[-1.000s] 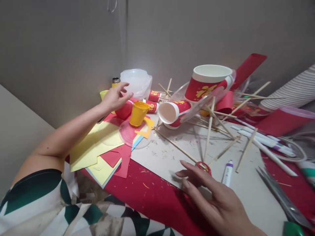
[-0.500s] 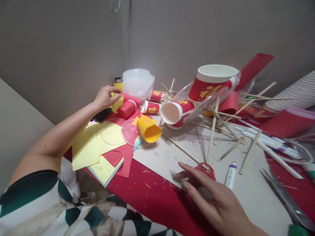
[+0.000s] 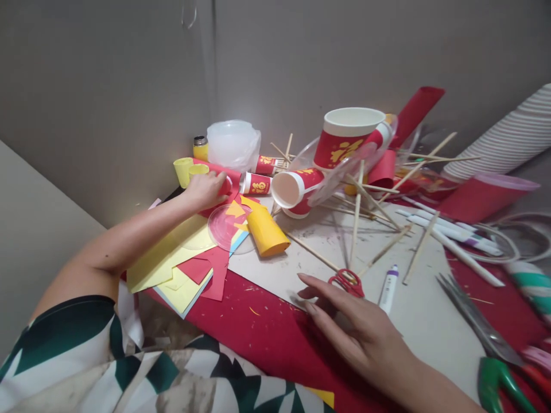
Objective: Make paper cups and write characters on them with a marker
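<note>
My left hand reaches to the back left of the table, its fingers curled round a small red paper cup lying on its side. Two small yellow cups stand just behind that hand. A yellow paper cup lies tipped over beside a clear plastic lid. My right hand lies flat on the table with fingers stretched out, holding nothing. Its fingertips are just short of the small red scissors.
Yellow paper sheets and red paper lie front left. Red printed cups, several wooden sticks, a glue stick, white pens and large green-handled scissors crowd the middle and right. A clear tub stands at the wall.
The yellow cup has fallen over and rolled right. My left hand moved from above it to the back, then down onto the red cup. My right hand has stayed flat.
</note>
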The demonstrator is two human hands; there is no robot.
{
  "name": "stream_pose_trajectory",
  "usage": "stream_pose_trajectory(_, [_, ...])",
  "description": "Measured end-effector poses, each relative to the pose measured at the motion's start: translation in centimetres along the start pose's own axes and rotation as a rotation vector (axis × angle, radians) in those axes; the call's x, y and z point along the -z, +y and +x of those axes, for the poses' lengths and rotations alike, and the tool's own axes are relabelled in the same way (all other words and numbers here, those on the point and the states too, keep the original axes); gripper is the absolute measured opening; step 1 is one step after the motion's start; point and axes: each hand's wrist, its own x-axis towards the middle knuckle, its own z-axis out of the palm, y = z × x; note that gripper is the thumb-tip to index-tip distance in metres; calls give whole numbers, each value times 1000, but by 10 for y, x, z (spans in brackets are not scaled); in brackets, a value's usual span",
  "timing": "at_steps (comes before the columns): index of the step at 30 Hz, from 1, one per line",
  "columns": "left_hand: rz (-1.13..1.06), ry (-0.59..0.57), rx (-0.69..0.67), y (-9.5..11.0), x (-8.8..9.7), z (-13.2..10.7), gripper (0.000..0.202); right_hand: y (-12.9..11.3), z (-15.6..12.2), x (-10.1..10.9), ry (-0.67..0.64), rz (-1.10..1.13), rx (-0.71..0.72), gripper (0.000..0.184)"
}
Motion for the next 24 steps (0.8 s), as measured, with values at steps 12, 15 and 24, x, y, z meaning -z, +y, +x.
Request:
stream_pose_trajectory(12, [-163, 8, 84, -7, -5, -10, 82, 1, -1, -3, -20, -20, 14, 37])
stream_pose_trajectory(15, [-285, 88, 108, -15, 8, -15, 83, -1, 0, -1, -8, -20, 19, 37])
stream_pose_trajectory(24, [-1817, -117, -10, -4, 56, -48, 49, -4, 2, 1, 183, 32, -41, 41])
